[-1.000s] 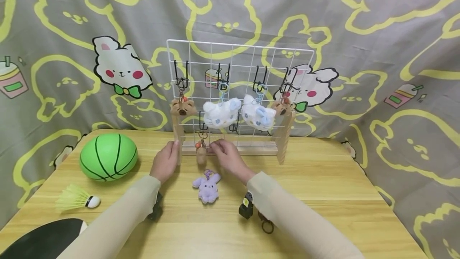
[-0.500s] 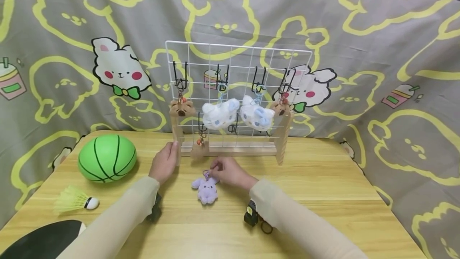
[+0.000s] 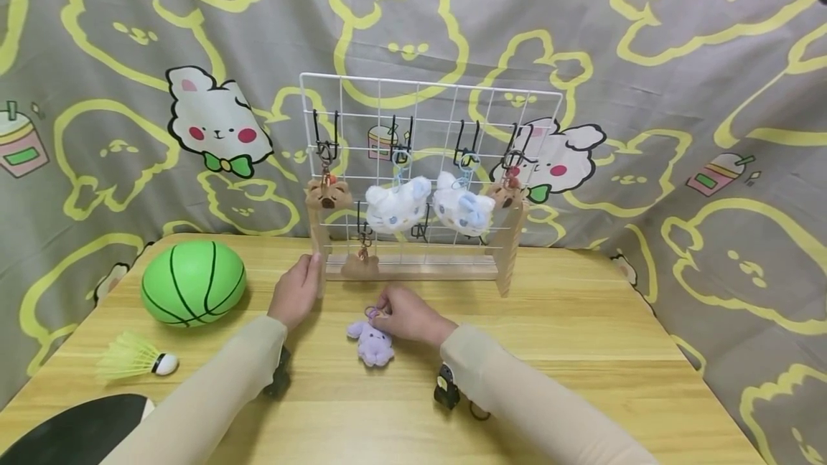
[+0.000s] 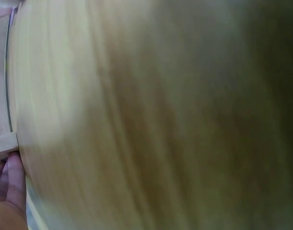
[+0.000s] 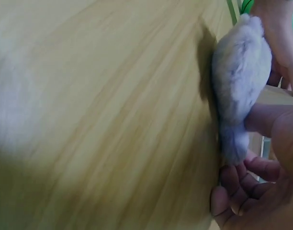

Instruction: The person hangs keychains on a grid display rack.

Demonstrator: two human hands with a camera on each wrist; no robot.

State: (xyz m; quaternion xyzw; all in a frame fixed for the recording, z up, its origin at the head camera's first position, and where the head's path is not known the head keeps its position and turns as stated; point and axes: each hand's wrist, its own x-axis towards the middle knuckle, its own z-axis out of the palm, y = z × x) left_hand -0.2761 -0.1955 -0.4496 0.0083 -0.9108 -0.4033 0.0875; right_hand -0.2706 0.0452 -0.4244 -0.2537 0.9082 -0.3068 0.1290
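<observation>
A purple plush bunny keychain (image 3: 372, 346) lies on the table in front of the rack. My right hand (image 3: 413, 318) pinches it at the ear beside its purple ring. In the right wrist view the thumb lies on top of the plush bunny (image 5: 240, 72), with curled fingers underneath. My left hand (image 3: 295, 291) rests against the left wooden leg of the white wire rack (image 3: 416, 120). In the left wrist view its fingers (image 4: 15, 179) touch the outer side of the wooden leg (image 4: 5, 143). A brown plush keychain (image 3: 358, 266) hangs blurred from a lower hook.
White plush cat keychains (image 3: 397, 205) and brown bear keychains (image 3: 328, 194) hang on the upper hooks. Left stand a green ball (image 3: 194, 283), a yellow shuttlecock (image 3: 132, 359) and a dark paddle-like thing (image 3: 77, 433). A dark ring (image 3: 479, 411) shows by my right sleeve.
My right hand has moved from the lower brown keychain down to the purple bunny and taken hold of it. The brown keychain, let go, swings on its hook. The left hand stays put.
</observation>
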